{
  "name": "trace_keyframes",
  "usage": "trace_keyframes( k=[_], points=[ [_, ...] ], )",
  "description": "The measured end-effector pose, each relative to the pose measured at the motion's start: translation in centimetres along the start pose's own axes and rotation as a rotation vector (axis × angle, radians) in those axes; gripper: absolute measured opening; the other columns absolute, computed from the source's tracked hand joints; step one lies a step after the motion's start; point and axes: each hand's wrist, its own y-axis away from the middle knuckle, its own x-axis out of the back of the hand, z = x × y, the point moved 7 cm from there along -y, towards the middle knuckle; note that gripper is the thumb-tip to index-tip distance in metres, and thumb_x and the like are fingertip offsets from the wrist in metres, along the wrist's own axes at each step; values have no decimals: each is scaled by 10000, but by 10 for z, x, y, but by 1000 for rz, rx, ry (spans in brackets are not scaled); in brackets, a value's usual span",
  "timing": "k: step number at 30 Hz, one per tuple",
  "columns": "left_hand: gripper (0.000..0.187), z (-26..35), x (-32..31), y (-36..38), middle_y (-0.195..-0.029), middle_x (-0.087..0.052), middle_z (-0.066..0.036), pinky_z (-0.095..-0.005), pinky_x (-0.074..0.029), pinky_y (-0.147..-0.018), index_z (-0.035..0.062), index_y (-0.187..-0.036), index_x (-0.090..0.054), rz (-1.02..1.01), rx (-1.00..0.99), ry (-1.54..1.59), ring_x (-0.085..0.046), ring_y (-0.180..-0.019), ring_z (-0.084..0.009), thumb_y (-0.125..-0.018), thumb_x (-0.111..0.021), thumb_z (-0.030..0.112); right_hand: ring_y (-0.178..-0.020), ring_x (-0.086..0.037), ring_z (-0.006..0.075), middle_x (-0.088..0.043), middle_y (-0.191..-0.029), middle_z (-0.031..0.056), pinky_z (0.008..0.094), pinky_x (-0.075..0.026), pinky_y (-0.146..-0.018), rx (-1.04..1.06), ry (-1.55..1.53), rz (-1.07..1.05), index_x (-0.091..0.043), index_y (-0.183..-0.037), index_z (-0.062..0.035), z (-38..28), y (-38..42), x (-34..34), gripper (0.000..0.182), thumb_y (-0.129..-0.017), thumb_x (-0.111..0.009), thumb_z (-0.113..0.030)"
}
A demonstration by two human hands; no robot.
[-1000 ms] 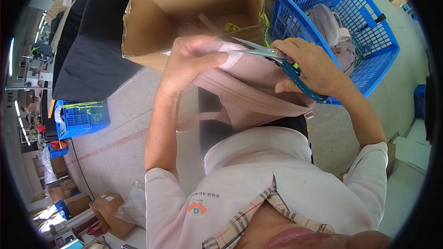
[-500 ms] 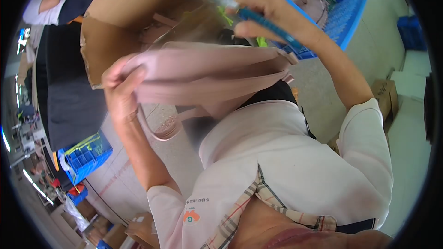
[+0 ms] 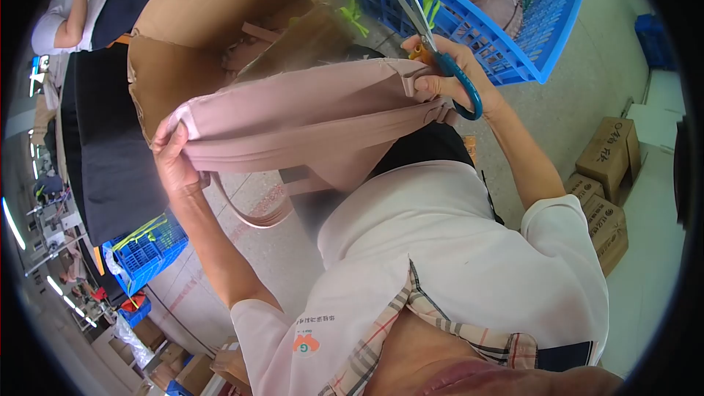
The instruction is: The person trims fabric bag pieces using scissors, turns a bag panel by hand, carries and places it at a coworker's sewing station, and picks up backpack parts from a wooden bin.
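My two hands hold a pink bag [image 3: 308, 114] stretched out flat in front of my chest, above the floor and just before an open cardboard box [image 3: 213, 22]. My left hand [image 3: 174, 158] is clamped on the bag's left corner, fingers folded over the seam. My right hand [image 3: 447, 77] pinches the bag's right end near a small tab, while the same hand carries a pair of scissors [image 3: 436, 48] by its blue handle, blades pointing up and away from the fabric and slightly parted. A strap [image 3: 253, 213] hangs in a loop below the bag. I judge the step in hand to be an inspection of the top edge between cuts, the fabric pulled taut so that stray threads show. The next move calls for turning the blades down to the seam without letting go of the right end. A blue crate [image 3: 513, 37] with more bags stands beyond my right hand.
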Motion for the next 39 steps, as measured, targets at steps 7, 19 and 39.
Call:
trace_keyframes(
  k=[7, 19, 39],
  points=[
    [246, 23, -42, -1, -839, -627, -53, -226, -429, -732, -13, -921, -625, -13, -77, -278, -565, -771, -110, -680, -657, 19, -838, -487, 90, -554, -847, 10, 247, -401, -761, -96, 341, -32, -515, -1103, -30, -4, -8, 14, 500, -668, -740, -128],
    [280, 131, -161, 61, -943, -597, -117, -266, -441, -723, -19, -998, -563, 294, -1118, -881, -545, -826, -131, -746, -633, 83, -862, -550, 152, -579, -987, 66, 268, -432, -777, 268, 169, 91, -506, -1102, 13, -116, -40, -22, 486, -653, -683, -44],
    [232, 141, -52, 18, -804, -629, -9, -198, -432, -660, 4, -940, -637, -119, -319, -403, -544, -701, -61, -718, -674, 60, -666, -463, 76, -514, -796, 12, 204, -369, -588, 436, 248, 225, -484, -1142, -16, -176, -30, 31, 842, -600, -649, -640]
  ],
)
